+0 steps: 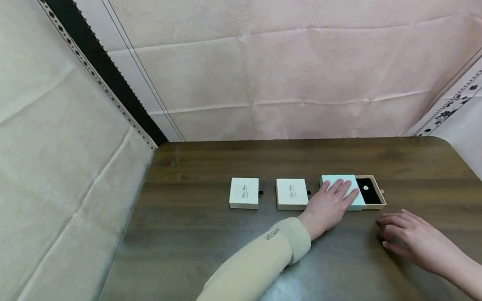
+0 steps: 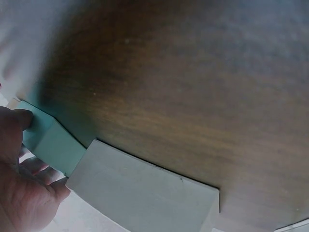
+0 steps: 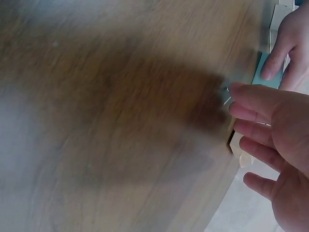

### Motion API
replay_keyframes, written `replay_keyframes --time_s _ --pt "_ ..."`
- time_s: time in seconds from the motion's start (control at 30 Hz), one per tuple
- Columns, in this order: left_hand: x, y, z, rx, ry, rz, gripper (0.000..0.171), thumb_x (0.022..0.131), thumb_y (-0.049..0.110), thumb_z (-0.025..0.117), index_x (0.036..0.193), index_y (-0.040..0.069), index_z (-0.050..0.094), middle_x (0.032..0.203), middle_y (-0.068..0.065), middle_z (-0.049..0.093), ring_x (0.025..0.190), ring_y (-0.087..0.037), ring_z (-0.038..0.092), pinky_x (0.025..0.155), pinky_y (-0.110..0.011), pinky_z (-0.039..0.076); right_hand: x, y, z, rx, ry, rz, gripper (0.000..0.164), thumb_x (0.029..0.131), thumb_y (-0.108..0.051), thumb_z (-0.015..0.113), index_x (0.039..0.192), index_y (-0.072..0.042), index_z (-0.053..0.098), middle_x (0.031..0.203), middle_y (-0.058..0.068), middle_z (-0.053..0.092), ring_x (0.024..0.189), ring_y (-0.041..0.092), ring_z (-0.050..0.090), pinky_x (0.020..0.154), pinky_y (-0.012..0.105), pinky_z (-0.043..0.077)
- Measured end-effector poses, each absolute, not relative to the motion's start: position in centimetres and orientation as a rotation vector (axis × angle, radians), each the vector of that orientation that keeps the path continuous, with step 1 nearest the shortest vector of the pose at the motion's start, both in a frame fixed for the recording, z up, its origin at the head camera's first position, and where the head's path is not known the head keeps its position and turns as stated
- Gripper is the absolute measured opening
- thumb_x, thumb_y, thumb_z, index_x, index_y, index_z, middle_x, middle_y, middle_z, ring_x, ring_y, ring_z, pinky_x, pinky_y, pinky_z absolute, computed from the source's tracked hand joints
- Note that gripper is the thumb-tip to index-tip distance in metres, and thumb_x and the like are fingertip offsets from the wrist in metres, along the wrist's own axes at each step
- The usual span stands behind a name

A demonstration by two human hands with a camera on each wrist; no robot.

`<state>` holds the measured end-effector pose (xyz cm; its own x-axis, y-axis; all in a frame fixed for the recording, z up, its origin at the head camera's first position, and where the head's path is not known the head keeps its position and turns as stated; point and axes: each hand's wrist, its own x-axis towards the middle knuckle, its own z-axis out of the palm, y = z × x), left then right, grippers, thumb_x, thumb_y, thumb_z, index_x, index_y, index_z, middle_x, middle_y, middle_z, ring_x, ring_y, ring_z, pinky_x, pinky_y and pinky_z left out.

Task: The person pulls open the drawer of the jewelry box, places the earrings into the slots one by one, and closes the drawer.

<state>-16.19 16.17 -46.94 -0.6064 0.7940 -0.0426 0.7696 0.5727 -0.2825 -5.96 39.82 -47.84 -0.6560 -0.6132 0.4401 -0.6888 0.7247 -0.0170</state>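
1. The left hand (image 1: 330,203) lies flat with straight fingers pressing on the pale turquoise cardboard sleeve (image 1: 342,188) of a small drawer-style gift box; it pins the sleeve and does not clasp it.
2. The right hand (image 1: 412,239) rests relaxed on the dark wood-grain table (image 1: 213,244), grasping nothing, just in front of the box's open end.
3. The box's tan drawer (image 1: 372,193) stands slid out to the right, showing a black lining and a tiny pale trinket (image 1: 365,188), with a small pull tab at its far end.
4. 2 closed cream square boxes (image 1: 244,193) (image 1: 292,194) sit in a row to the left, the nearer one just beside the left wrist.
5. Risks, as I judge them: a flat press alone may let the sleeve skid on the smooth top if the drawer gets tugged; a jolt could tip the trinket out; the sleeved forearm could nudge the neighbouring cream box.
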Motion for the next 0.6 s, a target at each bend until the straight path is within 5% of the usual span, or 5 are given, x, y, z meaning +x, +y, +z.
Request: replay_keyframes --time_s 0.6 --pt "-16.22 16.27 -47.17 -1.338 -2.680 0.407 0.054 0.118 0.035 0.035 0.172 0.033 0.024 0.177 0.006 0.025 0.161 -0.011 0.026 0.128 -0.032 0.029 -6.22 39.96 -48.19 1.025 -2.498 0.254 0.058 0.114 -0.056 0.030 0.078 -0.025 0.063 0.104 0.008 0.074 0.100 0.035 0.066 0.128 0.020 0.006"
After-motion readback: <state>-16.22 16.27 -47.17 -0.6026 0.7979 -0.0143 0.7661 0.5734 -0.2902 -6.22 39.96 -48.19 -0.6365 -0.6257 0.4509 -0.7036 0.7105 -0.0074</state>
